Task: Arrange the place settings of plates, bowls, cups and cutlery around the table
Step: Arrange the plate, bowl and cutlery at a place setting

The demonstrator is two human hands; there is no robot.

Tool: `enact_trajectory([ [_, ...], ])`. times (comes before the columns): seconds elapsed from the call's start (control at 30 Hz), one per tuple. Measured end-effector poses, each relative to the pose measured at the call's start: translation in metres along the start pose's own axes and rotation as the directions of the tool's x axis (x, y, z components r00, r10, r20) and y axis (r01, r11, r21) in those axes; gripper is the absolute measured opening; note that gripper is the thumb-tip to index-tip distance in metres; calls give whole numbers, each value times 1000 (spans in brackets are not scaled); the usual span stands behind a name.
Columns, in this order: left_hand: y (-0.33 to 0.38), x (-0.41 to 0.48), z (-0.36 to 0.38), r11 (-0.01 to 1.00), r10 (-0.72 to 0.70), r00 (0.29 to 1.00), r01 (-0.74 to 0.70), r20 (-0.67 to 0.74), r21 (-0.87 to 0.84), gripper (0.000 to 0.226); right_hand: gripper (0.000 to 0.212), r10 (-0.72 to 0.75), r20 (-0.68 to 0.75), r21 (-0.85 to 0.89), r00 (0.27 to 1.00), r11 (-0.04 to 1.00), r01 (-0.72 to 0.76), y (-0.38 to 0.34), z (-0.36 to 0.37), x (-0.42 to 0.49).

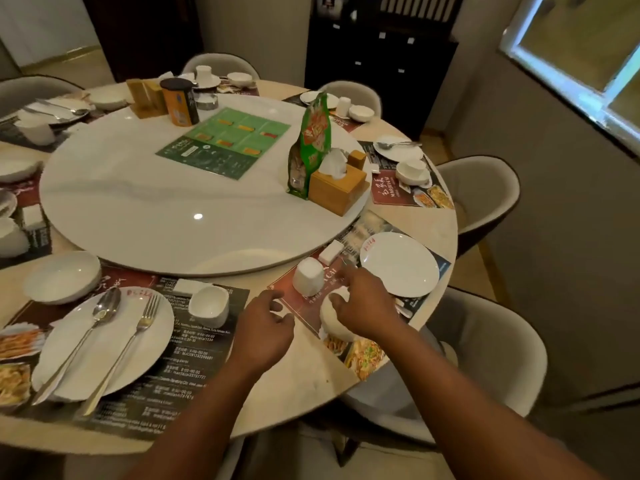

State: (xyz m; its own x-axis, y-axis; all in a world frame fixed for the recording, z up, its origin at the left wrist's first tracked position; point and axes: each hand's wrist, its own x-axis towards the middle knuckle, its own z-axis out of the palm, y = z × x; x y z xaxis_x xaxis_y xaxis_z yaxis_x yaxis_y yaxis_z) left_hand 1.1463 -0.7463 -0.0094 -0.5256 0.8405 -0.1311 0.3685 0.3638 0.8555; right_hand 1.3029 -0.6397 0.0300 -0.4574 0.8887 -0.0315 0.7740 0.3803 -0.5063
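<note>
At the near right rim of the round table point(304, 375), the right hand point(365, 306) lies over a white bowl point(330, 320). Its forefinger stretches toward an upturned cup point(309, 276), its thumb is on the bowl's near rim, and the other fingers bend down over the far side (whether they actually grip the bowl cannot be told).

Bowl and cup stand just beside each other on a red placemat point(306, 306). The bowl is close to the table's edge and the cup is nearer the turntable point(156, 216). To their right on the same mat sits a bare plate point(400, 268), apart from both, with its outer rim near the table edge. A small white packet point(330, 252) lies between the cup and the turntable's rim.

The left hand point(266, 329) hovers over the bare strip of tabletop between this mat and the next, fingers loosely curled and apart, holding nothing.

Further left, a dark placemat point(194, 358) carries a second plate point(156, 341) with a spoon point(104, 306) and fork point(138, 327) lying side by side on it. A square cup point(209, 304) stands upright to its right, and a second bowl point(62, 277) sits beyond its far left rim. A padded chair point(491, 358) stands close against the table's edge past the right arm.
</note>
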Motion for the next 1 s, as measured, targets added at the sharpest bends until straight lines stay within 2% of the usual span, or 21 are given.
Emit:
enact_trajectory([
  [0.1, -5, 12, 7, 999, -35, 999, 34, -31, -7, 46, 58, -21, 34, -14, 999, 1000, 21, -1, 19, 37],
  [0.27, -11, 46, 14, 995, -97, 994, 96, -46, -23, 41, 66, -41, 124, -90, 991, 995, 52, 3, 54, 87],
  [0.33, -12, 61, 17, 991, -131, 991, 131, -34, 7, 46, 69, -60, 163, -71, 985, 995, 72, 8, 68, 99],
  [0.47, -15, 84, 23, 981, -187, 982, 186, 4, 62, 61, 62, -95, 177, -29, 980, 994, 102, 14, 76, 110],
  [0.57, -13, 98, 27, 976, -204, 977, 199, 55, 90, 61, 60, -117, 183, 22, 976, 993, 115, 16, 73, 121],
  [0.63, -5, 104, 31, 969, -247, 968, 247, 39, -3, 49, 59, -100, 191, 120, 976, 990, 77, 19, 62, 127],
  [0.7, 6, 110, 35, 925, -326, 944, 328, 45, -190, 38, 54, -75, 179, 272, 981, 962, 24, 23, 46, 134],
  [0.77, 20, 117, 42, 808, -399, 906, 421, 142, -412, 48, 47, -50, 189, 437, 981, 899, -38, 26, 23, 139],
  [0.83, 41, 125, 48, 669, -379, 885, 465, 271, -580, 47, 44, -44, 229, 555, 972, 826, -94, 33, -1, 147],
  [0.9, 66, 132, 57, 595, -316, 896, 444, 313, -670, 34, 46, -43, 278, 634, 959, 758, -150, 46, -23, 154],
  [1.0, 100, 145, 77, 613, -293, 923, 382, 250, -691, 47, 48, -85, 292, 682, 953, 716, -146, 77, -53, 168],
])
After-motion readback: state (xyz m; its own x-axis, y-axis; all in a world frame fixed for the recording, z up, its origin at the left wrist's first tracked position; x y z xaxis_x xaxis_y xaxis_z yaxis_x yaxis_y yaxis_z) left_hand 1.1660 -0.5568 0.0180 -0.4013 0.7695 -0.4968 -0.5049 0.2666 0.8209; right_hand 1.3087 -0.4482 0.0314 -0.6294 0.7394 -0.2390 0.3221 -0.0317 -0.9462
